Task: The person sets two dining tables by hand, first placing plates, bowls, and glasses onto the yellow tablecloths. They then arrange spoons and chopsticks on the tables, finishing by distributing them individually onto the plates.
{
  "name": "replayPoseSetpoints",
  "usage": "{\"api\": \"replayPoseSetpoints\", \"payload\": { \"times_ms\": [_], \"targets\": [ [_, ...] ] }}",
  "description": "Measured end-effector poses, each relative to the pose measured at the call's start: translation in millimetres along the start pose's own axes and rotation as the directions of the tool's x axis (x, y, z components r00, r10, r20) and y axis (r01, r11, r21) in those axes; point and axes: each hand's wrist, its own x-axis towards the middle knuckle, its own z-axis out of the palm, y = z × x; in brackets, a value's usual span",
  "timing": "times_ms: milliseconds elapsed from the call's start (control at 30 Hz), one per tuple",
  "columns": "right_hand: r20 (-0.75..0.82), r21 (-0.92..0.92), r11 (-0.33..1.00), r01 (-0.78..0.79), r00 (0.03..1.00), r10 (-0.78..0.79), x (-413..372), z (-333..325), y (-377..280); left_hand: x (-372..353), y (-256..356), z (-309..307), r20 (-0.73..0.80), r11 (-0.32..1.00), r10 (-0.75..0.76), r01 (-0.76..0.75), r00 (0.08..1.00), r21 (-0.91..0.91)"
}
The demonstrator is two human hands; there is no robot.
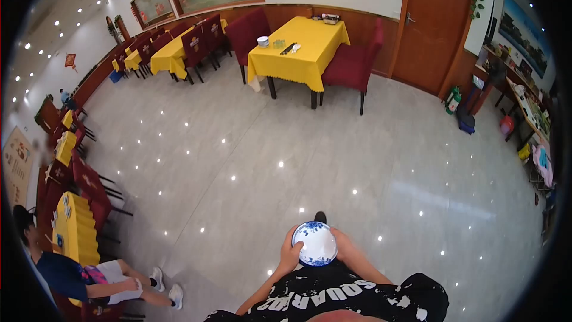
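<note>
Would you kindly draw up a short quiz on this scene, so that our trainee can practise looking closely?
1. True or false: the left hand has its thumb over the rim of the blue-and-white plate.
2. What colour is the tablecloth on the table nearest the wooden door?
a) white
b) yellow
c) dark red
3. Fill in the blank: the seated person is on the ____ side of the picture.

Key: 1. True. 2. b. 3. Left.

Left hand (pixel 290 252) and right hand (pixel 341 245) grip a white plate (pixel 317 245) with blue floral edging. Ahead stands a yellow-clothed table (pixel 310 62). A person (pixel 62 275) sits at left.
</note>
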Motion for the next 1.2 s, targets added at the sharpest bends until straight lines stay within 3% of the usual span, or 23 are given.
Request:
{"api": "replayPoseSetpoints", "payload": {
  "times_ms": [33,100,167,233,300,400,533,567,633,700,767,867,1000,1067,1167,1200],
  "targets": [
    [-0.041,-0.016,1.000,0.008,0.999,-0.009,43,5,-27,53,-6,7,-0.027,1.000,-0.013,0.013,1.000,-0.028],
    [0.023,-0.005,0.997,0.075,0.997,-0.075,125,19,-74,136,-3,6,-0.066,0.997,-0.061,0.057,0.996,-0.058],
    [0.101,-0.042,0.992,0.121,0.988,-0.117,182,51,-128,204,30,10,-0.138,0.997,-0.017,0.006,0.990,-0.079],
    [0.151,-0.074,0.995,0.065,0.987,-0.054,196,121,-206,265,70,-6,-0.221,0.996,0.003,-0.023,0.975,-0.090],
    [0.134,-0.198,0.972,0.127,0.986,-0.102,295,151,-264,362,101,2,-0.303,0.988,0.006,-0.052,0.953,-0.146],
    [0.156,-0.257,0.959,0.121,0.984,-0.082,356,208,-321,457,76,-30,-0.346,0.962,0.009,-0.102,0.938,-0.253],
    [0.072,-0.274,0.962,0.012,0.997,0.008,471,216,-357,567,34,-44,-0.386,0.957,-0.062,-0.055,0.920,-0.285],
    [0.130,-0.244,0.969,0.035,0.992,-0.003,516,220,-386,618,42,-40,-0.377,0.959,-0.084,-0.027,0.922,-0.281],
    [0.207,-0.153,0.987,0.055,0.978,-0.023,580,229,-438,706,68,-37,-0.337,0.962,-0.165,0.076,0.927,-0.262],
    [-0.015,-0.119,0.988,0.097,0.995,-0.100,610,269,-512,808,108,-32,-0.205,0.980,-0.110,0.071,0.973,-0.188],
    [-0.019,-0.010,0.986,0.165,0.986,-0.165,651,280,-568,896,119,-35,-0.052,0.992,-0.039,0.033,0.998,-0.124],
    [-0.211,0.035,0.958,0.286,0.939,-0.273,703,289,-653,1033,145,-11,0.187,0.997,-0.031,0.044,0.982,-0.068],
    [-0.391,0.009,0.868,0.497,0.801,-0.454,772,282,-711,1165,141,28,0.315,0.965,-0.230,0.258,0.921,-0.048],
    [-0.464,-0.013,0.869,0.495,0.767,-0.444,818,279,-746,1234,114,46,0.308,0.934,-0.322,0.354,0.895,-0.054],
    [-0.509,-0.157,0.871,0.466,0.717,-0.476,907,255,-807,1346,88,71,0.366,0.748,-0.563,0.645,0.741,-0.156],
    [-0.507,-0.212,0.873,0.440,0.714,-0.483,942,251,-823,1379,85,83,0.337,0.756,-0.555,0.630,0.761,-0.178]
  ]
}}
